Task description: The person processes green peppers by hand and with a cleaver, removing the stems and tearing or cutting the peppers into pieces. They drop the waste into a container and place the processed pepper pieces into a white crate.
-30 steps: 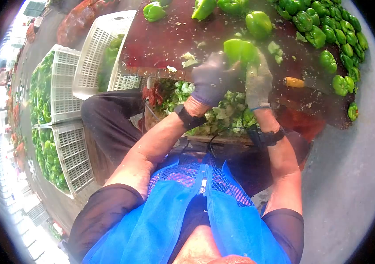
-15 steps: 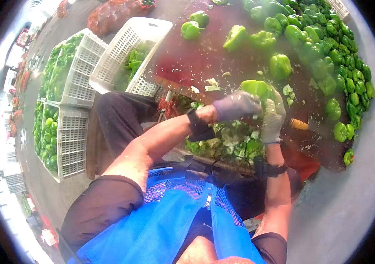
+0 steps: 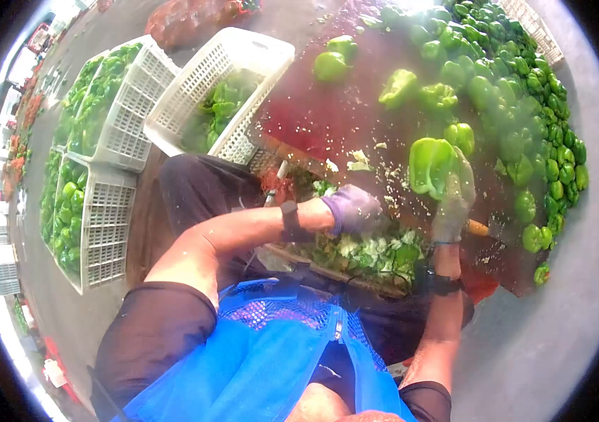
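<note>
My right hand (image 3: 455, 200), in a pale glove, grips a green bell pepper (image 3: 429, 167) over the dark red tabletop (image 3: 292, 119). The pepper is cut open, with its hollow inside showing. My left hand (image 3: 357, 209), in a purplish glove, is closed in a fist, apart from the pepper and above the bin of pepper scraps (image 3: 384, 254). What the fist holds, if anything, is hidden. An orange-yellow handle (image 3: 478, 227) lies on the table beside my right wrist. White seeds and pale scraps (image 3: 359, 162) are scattered near both hands.
Whole green peppers (image 3: 559, 141) are heaped along the table's right side, with a few loose ones (image 3: 331, 66) further left. A white crate (image 3: 166, 116) with some peppers stands by my left knee. Filled crates (image 3: 106, 232) stand further left. A red mesh sack (image 3: 190, 21) lies behind.
My left hand has drawn back from the pepper, down and left to above the scraps. My right hand has tipped the pepper up, so its open inside now shows.
</note>
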Motion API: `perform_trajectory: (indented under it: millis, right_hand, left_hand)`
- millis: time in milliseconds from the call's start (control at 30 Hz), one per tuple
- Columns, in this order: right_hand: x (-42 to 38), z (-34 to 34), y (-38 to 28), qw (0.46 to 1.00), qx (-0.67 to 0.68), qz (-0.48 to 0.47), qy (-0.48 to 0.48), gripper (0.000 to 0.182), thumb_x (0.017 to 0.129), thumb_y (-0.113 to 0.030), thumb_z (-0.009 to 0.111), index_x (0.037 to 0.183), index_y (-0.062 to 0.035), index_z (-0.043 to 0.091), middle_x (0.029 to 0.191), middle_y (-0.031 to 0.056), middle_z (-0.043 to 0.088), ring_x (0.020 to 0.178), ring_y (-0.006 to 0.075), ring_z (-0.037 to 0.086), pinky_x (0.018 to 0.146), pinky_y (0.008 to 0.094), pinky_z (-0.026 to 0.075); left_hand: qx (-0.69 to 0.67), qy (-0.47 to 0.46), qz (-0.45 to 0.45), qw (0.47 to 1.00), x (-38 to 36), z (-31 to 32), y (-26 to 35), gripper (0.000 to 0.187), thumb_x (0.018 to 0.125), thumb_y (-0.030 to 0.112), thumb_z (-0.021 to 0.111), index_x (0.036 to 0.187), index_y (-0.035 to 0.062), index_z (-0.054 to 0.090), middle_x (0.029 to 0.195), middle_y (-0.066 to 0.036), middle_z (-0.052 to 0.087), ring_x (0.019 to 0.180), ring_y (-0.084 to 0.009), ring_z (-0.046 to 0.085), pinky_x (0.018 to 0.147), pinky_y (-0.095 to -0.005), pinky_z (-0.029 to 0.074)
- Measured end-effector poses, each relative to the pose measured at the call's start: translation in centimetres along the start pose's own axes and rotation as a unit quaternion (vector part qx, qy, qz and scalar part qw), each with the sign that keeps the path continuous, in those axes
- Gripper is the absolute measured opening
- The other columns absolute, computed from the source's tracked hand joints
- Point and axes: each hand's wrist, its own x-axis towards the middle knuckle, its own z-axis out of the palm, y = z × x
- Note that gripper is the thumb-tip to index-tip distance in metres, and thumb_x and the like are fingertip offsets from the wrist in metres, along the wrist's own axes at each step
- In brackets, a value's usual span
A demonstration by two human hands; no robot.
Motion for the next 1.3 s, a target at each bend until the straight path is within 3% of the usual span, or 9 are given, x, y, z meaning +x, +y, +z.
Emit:
perform_trajectory:
  millis: [167,233,333,467,533,600,700,800,1300]
  right_hand:
    - [1.0,10.7,-4.8,0.978,0.190,0.011,-0.080,0.029,0.093,-0.007,0.052,0.121,-0.0058,0.057,0.113,0.0105,0.062,0.099,0.0197,0.065,0.075,0.0304,0.061]
    - [1.4,15.5,-7.7,0.951,0.264,0.021,-0.157,0.029,0.092,-0.011,0.054,0.121,-0.0059,0.058,0.107,0.0105,0.063,0.094,0.0179,0.064,0.075,0.0302,0.059]
    - [1.9,22.2,-12.4,0.924,0.216,0.022,-0.314,0.035,0.089,-0.026,0.061,0.120,-0.0101,0.059,0.100,0.0115,0.063,0.092,0.0210,0.063,0.083,0.0337,0.051]
    - [7.4,21.4,-7.9,0.808,-0.278,-0.510,-0.101,0.025,0.093,-0.022,0.053,0.114,-0.0106,0.062,0.119,0.0123,0.059,0.105,0.0286,0.061,0.090,0.0359,0.050]
    - [10.0,17.8,-2.6,0.865,-0.309,-0.389,-0.079,0.024,0.095,-0.018,0.048,0.111,-0.0089,0.063,0.122,0.0142,0.058,0.105,0.0267,0.062,0.092,0.0349,0.050]
    - [11.8,14.2,3.4,0.944,-0.283,-0.155,-0.069,0.034,0.096,-0.029,0.046,0.118,-0.0073,0.060,0.125,0.0177,0.057,0.109,0.0299,0.060,0.094,0.0376,0.048]
    - [13.1,11.8,7.6,0.936,-0.345,0.016,-0.072,0.068,0.088,-0.055,0.046,0.134,-0.0058,0.046,0.126,0.0262,0.055,0.115,0.0393,0.055,0.097,0.0439,0.043]
    - [13.0,12.4,5.7,0.929,-0.316,0.161,-0.109,0.078,0.085,-0.060,0.047,0.141,-0.0063,0.037,0.125,0.0295,0.054,0.116,0.0436,0.053,0.098,0.0459,0.041]
    - [6.6,7.7,6.0,0.930,-0.310,0.075,-0.181,0.053,0.089,-0.041,0.045,0.135,-0.0153,0.049,0.122,0.0162,0.061,0.111,0.0345,0.059,0.099,0.0406,0.043]
  left_hand:
    - [0.017,-0.033,-0.016,0.999,-1.0,-0.4,-0.5,0.023,0.084,0.028,0.065,0.100,0.0121,0.068,0.096,-0.014,0.068,0.088,-0.0296,0.066,0.079,-0.0353,0.053]
    - [-0.198,0.016,0.062,0.978,-1.0,1.8,-2.7,0.026,0.086,0.026,0.065,0.107,0.0111,0.065,0.104,-0.011,0.066,0.098,-0.0245,0.063,0.085,-0.0338,0.051]
    - [-0.039,0.165,0.215,0.962,2.8,8.4,-6.2,0.045,0.087,0.041,0.055,0.125,0.0172,0.057,0.128,-0.008,0.058,0.118,-0.0224,0.055,0.096,-0.0374,0.046]
    - [-0.219,0.003,-0.105,0.970,0.2,-3.3,-6.1,0.032,0.092,0.030,0.060,0.119,0.0136,0.058,0.116,-0.003,0.063,0.097,-0.0121,0.061,0.088,-0.0287,0.051]
    - [0.114,0.135,-0.140,0.974,1.2,-7.2,-6.9,0.013,0.091,0.021,0.058,0.098,0.0143,0.068,0.096,-0.004,0.069,0.087,-0.0139,0.066,0.075,-0.0283,0.053]
    - [-0.251,0.403,-0.059,0.878,4.9,-7.4,-10.9,0.016,0.086,0.020,0.059,0.099,0.0134,0.065,0.093,-0.005,0.066,0.091,-0.0226,0.065,0.078,-0.0344,0.054]
    - [-0.041,0.295,-0.164,0.940,9.3,-14.6,-8.9,0.047,0.082,0.011,0.056,0.128,0.0172,0.057,0.128,-0.011,0.058,0.116,-0.0286,0.056,0.102,-0.0353,0.043]
    - [0.129,0.374,-0.015,0.918,18.2,-13.4,-13.3,0.072,0.078,0.011,0.060,0.145,0.0170,0.033,0.145,-0.020,0.038,0.131,-0.0339,0.041,0.107,-0.0388,0.038]
    - [0.018,0.255,-0.024,0.966,12.1,-7.2,-9.2,0.091,0.072,0.033,0.079,0.146,0.0132,0.031,0.123,-0.015,0.056,0.105,-0.0239,0.060,0.087,-0.0330,0.052]
